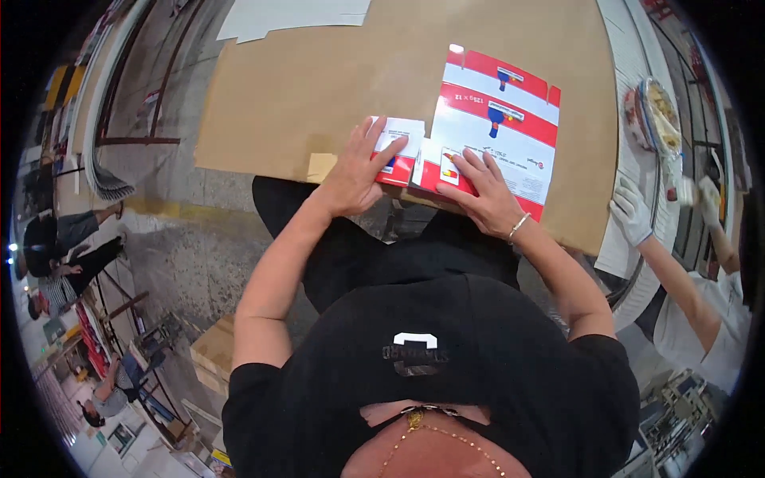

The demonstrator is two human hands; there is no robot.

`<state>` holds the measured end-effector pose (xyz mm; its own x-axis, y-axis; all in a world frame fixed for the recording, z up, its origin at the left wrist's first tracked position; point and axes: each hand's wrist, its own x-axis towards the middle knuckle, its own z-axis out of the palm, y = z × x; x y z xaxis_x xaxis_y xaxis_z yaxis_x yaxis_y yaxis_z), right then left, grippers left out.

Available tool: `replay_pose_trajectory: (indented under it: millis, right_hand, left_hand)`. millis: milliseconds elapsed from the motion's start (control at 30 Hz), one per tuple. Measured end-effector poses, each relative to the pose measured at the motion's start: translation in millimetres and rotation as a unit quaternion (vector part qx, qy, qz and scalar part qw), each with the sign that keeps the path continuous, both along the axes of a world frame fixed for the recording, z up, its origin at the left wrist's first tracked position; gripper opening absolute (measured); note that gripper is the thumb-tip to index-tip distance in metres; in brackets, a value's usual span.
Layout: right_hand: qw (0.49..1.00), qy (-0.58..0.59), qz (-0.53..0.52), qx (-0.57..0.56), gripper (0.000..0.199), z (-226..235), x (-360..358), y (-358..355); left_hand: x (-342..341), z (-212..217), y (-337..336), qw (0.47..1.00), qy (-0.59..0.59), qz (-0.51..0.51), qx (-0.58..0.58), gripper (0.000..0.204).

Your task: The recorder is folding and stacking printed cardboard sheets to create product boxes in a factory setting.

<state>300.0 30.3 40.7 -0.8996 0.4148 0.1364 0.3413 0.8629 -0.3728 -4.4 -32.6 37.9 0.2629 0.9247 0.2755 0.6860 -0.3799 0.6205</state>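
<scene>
A big sheet of brown cardboard (319, 95) is serving as the work surface, sitting over the person's lap. A flat red and white carton (498, 127) is lying directly on it (unfolded, print side up), near its front edge. White paper sheets (295, 16) are resting at its far edge.

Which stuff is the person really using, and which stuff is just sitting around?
In use:
left hand
right hand
flat red-and-white carton
brown cardboard sheet

Just lying about:
white sheets
wrapped food tray
brown boxes on the floor
</scene>
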Motion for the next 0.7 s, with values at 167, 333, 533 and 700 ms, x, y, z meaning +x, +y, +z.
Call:
replay_pose_trajectory:
  millis: [167, 333, 533, 700]
  right_hand:
    - [0.999, -0.042, -0.004, 0.031, 0.060, 2, 0, -4]
    - [0.999, -0.033, 0.001, -0.028, 0.056, 12, -3, -6]
    - [0.998, -0.048, -0.012, 0.033, 0.051, 1, -5, -4]
    - [0.995, -0.062, -0.076, -0.024, 0.053, 13, -14, 0]
  left_hand:
    - [10, 0, -3, 0.973, 0.227, -0.020, -0.040, 0.063]
    - [19, 0, -6, 0.956, 0.290, 0.024, -0.039, 0.058]
    - [35, 0, 0, 0.939, 0.329, 0.083, -0.048, 0.060]
    - [52, 2, 11, 0.947, 0.277, 0.141, -0.077, 0.064]
